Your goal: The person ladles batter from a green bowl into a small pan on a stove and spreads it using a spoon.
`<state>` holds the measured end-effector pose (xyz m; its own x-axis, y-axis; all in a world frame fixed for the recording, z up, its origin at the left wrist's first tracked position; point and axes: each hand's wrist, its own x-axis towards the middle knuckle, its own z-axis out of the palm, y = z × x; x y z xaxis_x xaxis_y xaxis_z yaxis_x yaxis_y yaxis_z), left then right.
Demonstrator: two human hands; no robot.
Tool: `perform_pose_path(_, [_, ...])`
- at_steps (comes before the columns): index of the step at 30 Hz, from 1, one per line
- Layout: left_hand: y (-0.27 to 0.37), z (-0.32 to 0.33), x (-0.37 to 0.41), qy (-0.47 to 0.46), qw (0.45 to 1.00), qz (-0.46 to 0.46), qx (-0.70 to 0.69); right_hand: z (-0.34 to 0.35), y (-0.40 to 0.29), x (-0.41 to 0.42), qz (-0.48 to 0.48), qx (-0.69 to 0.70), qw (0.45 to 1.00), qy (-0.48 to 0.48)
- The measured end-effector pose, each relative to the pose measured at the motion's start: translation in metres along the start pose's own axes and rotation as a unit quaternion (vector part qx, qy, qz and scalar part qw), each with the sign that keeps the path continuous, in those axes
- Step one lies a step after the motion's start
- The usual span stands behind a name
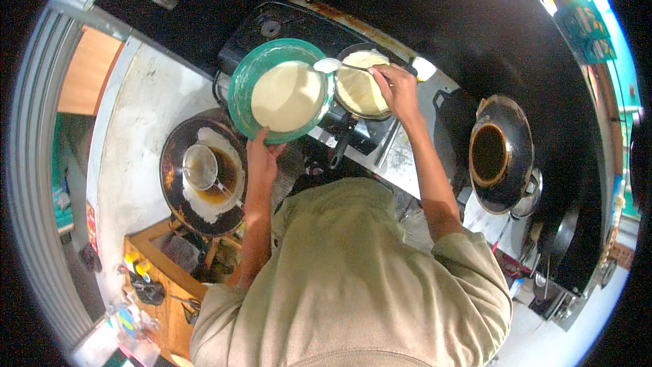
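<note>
My left hand (263,154) grips the near rim of a green plastic bowl (239,94), which is tilted beside the pan. Pale, creamy batter (286,96) lies inside the bowl. With my right hand (396,89) I hold a spoon (327,65) by its dark handle, its whitish bowl end over the green bowl's right rim. Under the spoon and my right fingers is a frying pan (342,54) with a layer of pale batter (360,86) spread across it. The pan's black handle (338,149) points towards me. My right hand hides part of the pan.
A black gas stove (275,19) carries the pan. On the left sits a wok (173,163) with brown oil and a wire strainer (200,167). Another wok (514,158) with dark liquid stands right. A wooden table (165,318) holds small items at lower left.
</note>
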<state>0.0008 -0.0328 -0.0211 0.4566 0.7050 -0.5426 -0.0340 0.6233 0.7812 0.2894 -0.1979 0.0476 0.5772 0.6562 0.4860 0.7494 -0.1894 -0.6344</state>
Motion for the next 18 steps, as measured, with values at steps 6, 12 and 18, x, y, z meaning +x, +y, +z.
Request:
perform_pose_path(6, [0.007,0.073,0.052,-0.028,0.998,-0.041,-0.024,-0.018,0.016,-0.037,0.067,-0.013,0.997,0.045])
perform_pose_path(12, [0.003,0.139,0.068,-0.108,0.993,-0.034,-0.017,-0.016,0.009,-0.051,0.152,0.044,0.976,0.148])
perform_pose_path(18, [-0.002,0.160,0.085,-0.093,0.994,-0.063,0.001,-0.053,0.055,-0.014,0.249,-0.013,0.940,0.233])
